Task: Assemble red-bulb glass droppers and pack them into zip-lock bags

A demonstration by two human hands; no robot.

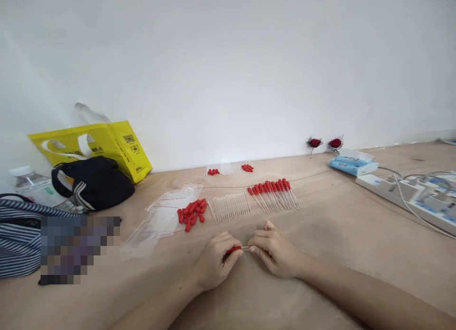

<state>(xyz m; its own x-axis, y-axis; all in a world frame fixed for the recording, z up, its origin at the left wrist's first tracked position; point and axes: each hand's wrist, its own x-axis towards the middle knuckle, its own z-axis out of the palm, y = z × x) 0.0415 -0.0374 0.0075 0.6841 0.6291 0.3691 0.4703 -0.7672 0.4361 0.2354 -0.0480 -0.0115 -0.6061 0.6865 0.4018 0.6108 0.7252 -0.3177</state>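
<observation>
My left hand (220, 259) is closed around a red rubber dropper bulb (234, 249) just above the table. My right hand (272, 249) pinches a thin clear dropper tube (245, 248), whose other end meets the bulb between the two hands. How deep the tube sits in the bulb is hidden by the fingers. Beyond my hands lies a row of bare clear tubes (231, 207). Right of it is a row of tubes with red bulbs on their ends (276, 194). A pile of loose red bulbs (192, 213) lies left of the bare tubes.
Clear zip bags (167, 211) lie left of the pile; more red bulbs (247, 168) sit by the wall. A yellow bag (124, 145), black pouch (101, 185) and bottle (32, 185) stand left. Right are a tissue pack (352, 165), power strip (402, 197) and two roses (335, 143).
</observation>
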